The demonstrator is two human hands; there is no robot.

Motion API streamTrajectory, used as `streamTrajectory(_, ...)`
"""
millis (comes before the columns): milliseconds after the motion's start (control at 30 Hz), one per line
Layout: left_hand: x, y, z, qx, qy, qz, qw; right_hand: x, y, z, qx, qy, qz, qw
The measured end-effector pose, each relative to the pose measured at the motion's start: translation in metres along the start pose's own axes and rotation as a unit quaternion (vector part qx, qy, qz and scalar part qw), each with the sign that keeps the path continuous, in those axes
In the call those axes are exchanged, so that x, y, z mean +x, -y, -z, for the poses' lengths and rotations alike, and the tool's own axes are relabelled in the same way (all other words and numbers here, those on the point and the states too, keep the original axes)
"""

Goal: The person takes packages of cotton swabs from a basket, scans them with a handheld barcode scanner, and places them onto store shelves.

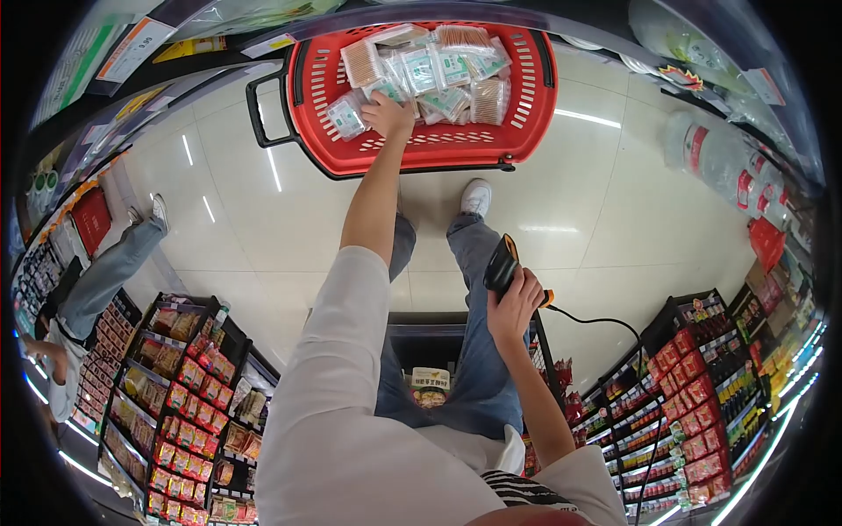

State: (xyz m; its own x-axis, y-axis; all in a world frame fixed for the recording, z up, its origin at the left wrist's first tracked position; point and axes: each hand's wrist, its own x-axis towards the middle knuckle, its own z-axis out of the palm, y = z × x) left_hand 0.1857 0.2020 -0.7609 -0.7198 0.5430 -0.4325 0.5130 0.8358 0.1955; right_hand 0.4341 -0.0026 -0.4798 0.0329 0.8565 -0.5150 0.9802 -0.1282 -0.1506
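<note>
In front of me on the floor stands a red shopping basket (342, 162) with slotted sides. It holds a pile of clear packets (421, 72) of thin brown sticks, several with green-and-white labels. My left hand (387, 115) reaches over the near rim, its fingers spread and touching the packets at the left of the pile. One labelled packet (346, 117) lies just beside the fingertips. My right hand (517, 307) is wrapped around the handle of a black-and-orange barcode scanner (503, 266), held above my right leg. A cable (605, 321) trails from its handle.
Shelves with price tags (136, 48) curve around the far side. Large clear bottles (732, 167) stand at right. Snack racks (189, 394) and drink shelves (693, 394) are behind me. Another person (114, 272) is at far left. The basket's black handle (267, 110) sticks out leftward.
</note>
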Motion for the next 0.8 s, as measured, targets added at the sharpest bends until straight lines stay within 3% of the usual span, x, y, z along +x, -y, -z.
streamTrajectory(100,-0.006,-0.006,0.011,0.001,-0.002,0.012,1.000,0.003,0.003,0.003,0.000,-0.005,0.006,1.000)
streamTrajectory(267,-0.010,-0.004,0.036,-0.166,0.090,0.062,0.980,-0.001,0.007,0.006,-0.013,0.013,0.006,1.000)
streamTrajectory(333,-0.009,-0.002,0.039,-0.135,0.078,0.070,0.985,-0.010,0.011,0.006,-0.016,0.017,0.007,1.000)
streamTrajectory(400,-0.007,0.002,0.047,-0.275,0.163,0.113,0.941,-0.021,0.013,0.007,-0.023,0.022,0.015,0.999)
streamTrajectory(433,0.002,0.023,0.011,-0.320,0.135,0.055,0.936,-0.028,0.014,0.007,-0.021,0.022,0.018,0.999)
streamTrajectory(467,-0.008,0.015,0.038,-0.321,0.132,0.053,0.936,-0.035,0.016,0.007,-0.028,0.028,0.010,0.999)
streamTrajectory(533,-0.050,-0.009,0.123,-0.448,0.321,0.152,0.820,-0.051,0.019,0.009,-0.028,0.027,0.006,0.999)
streamTrajectory(667,-0.098,0.001,0.199,-0.481,0.332,0.055,0.809,-0.094,0.027,0.028,-0.022,0.032,-0.016,0.999)
streamTrajectory(700,-0.112,0.005,0.224,-0.467,0.330,0.024,0.820,-0.108,0.032,0.034,-0.019,0.032,-0.048,0.998)
streamTrajectory(733,-0.131,0.009,0.264,-0.493,0.382,0.020,0.781,-0.123,0.037,0.040,-0.017,0.031,-0.084,0.996)
streamTrajectory(767,-0.143,0.022,0.270,-0.528,0.368,-0.025,0.765,-0.138,0.043,0.048,-0.018,0.015,-0.116,0.993)
streamTrajectory(800,-0.151,0.036,0.289,-0.488,0.382,-0.054,0.783,-0.150,0.052,0.059,-0.019,-0.012,-0.129,0.991)
